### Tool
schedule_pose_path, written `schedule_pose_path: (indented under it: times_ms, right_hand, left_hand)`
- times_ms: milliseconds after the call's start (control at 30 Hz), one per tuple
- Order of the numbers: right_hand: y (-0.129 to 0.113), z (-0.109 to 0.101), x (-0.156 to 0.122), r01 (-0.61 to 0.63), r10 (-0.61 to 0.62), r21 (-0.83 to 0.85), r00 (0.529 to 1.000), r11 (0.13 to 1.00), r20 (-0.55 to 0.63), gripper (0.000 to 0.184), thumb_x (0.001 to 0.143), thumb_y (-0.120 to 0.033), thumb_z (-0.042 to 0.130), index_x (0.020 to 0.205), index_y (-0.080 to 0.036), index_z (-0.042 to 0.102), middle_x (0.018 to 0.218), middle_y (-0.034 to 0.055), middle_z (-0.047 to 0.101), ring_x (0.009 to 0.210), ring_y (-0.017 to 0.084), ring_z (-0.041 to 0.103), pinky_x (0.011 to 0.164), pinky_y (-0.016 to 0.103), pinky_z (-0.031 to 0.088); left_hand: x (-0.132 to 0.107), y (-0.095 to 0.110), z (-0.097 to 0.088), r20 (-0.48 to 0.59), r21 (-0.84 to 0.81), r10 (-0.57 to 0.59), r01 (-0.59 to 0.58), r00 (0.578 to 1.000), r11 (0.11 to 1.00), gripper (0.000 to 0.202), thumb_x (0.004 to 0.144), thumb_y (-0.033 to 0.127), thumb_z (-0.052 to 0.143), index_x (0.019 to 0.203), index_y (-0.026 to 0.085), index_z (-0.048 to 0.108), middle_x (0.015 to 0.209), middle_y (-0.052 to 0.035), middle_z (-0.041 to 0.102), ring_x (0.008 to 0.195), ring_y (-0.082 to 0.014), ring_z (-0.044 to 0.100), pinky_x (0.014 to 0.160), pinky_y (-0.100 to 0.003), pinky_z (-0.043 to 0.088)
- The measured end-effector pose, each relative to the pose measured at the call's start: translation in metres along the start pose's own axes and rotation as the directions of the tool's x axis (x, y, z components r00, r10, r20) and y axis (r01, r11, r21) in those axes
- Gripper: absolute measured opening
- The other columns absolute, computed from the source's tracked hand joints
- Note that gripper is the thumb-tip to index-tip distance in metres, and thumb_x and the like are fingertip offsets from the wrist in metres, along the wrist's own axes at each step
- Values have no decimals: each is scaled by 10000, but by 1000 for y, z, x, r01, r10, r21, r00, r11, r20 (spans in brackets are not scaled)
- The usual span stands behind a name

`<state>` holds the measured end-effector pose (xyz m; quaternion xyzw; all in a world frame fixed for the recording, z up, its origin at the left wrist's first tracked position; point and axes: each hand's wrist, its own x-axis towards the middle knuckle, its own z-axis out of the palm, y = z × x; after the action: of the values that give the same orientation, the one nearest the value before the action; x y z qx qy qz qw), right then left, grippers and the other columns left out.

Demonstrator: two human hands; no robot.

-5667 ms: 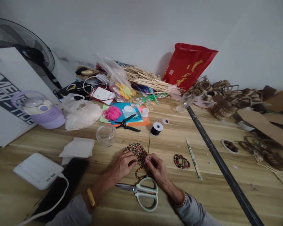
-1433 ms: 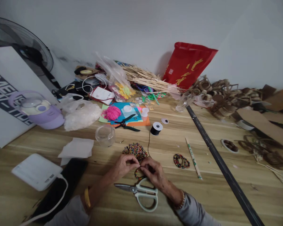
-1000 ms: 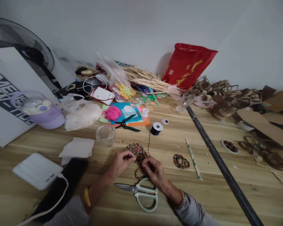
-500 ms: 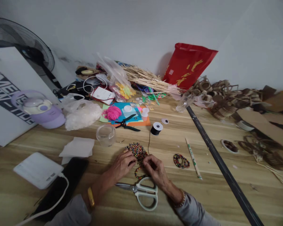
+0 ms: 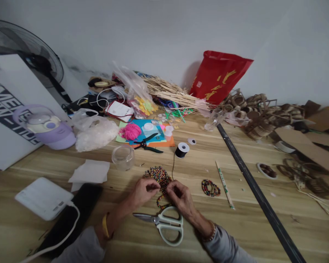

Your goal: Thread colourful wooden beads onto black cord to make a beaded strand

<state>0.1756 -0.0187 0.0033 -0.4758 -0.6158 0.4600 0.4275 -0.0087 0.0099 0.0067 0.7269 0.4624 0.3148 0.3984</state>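
A pile of small multicoloured beads (image 5: 158, 174) lies on the table in front of both hands. My left hand (image 5: 143, 191) is at the pile's left edge, thumb and index fingertips pinched together; whatever is between them is too small to make out. Just to the right, my right hand (image 5: 181, 197) pinches the thin black cord (image 5: 173, 166), which runs down from a spool of black cord (image 5: 182, 150). A strand of strung beads (image 5: 161, 203) curves on the table below the fingertips. White-handled scissors (image 5: 168, 224) lie near my right wrist.
A coiled bead strand (image 5: 211, 187) and a thin stick (image 5: 225, 185) lie to the right. Beyond the pile are a clear jar (image 5: 123, 157) and black pliers (image 5: 148, 143). A white power bank (image 5: 44, 199) sits left; a dark strip (image 5: 259, 191) crosses the table at right.
My left hand has turned and drawn slightly back from the beads, its thumb and index finger now meeting in a pinch. My right hand keeps its place.
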Motion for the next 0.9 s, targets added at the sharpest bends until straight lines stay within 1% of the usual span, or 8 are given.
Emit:
schedule_pose_path:
  times_ms: [133,300,433,633,900]
  right_hand:
    - [0,0,0,13,-13,-9,1000,1000,26,292,840,-417,550,727,-148,550,600,-16,482,535,97,407,488,203,331]
    - [3,0,-1,32,-29,-56,998,998,58,269,846,-390,544,734,-147,558,620,-7,502,547,100,422,502,207,340]
    - [5,0,-1,48,-41,-98,996,994,80,259,847,-375,539,737,-142,569,635,3,524,559,103,443,507,203,351]
    - [6,0,-2,51,-38,-137,995,989,96,227,842,-347,543,752,-143,581,650,11,544,579,111,474,531,210,376]
    - [7,0,-2,86,-69,-164,992,983,108,167,832,-284,539,752,-145,584,661,18,556,596,122,498,538,216,385]
  left_hand:
    - [1,2,-1,48,-128,-96,101,994,987,99,684,121,592,706,127,688,702,-46,717,659,-151,635,643,-234,494]
    - [1,3,-3,74,-204,-136,149,988,968,90,691,155,615,711,121,696,716,-56,722,677,-158,635,664,-246,496]
    - [1,0,-3,87,-239,-149,166,985,957,93,685,182,638,711,115,699,713,-59,718,677,-163,634,677,-258,499]
    - [1,-5,-1,99,-264,-139,160,985,951,88,677,156,630,716,121,702,720,-54,718,680,-160,631,690,-261,500]
    - [1,0,-3,114,-252,-119,144,986,957,93,691,160,629,721,114,703,737,-69,717,700,-169,632,691,-265,497]
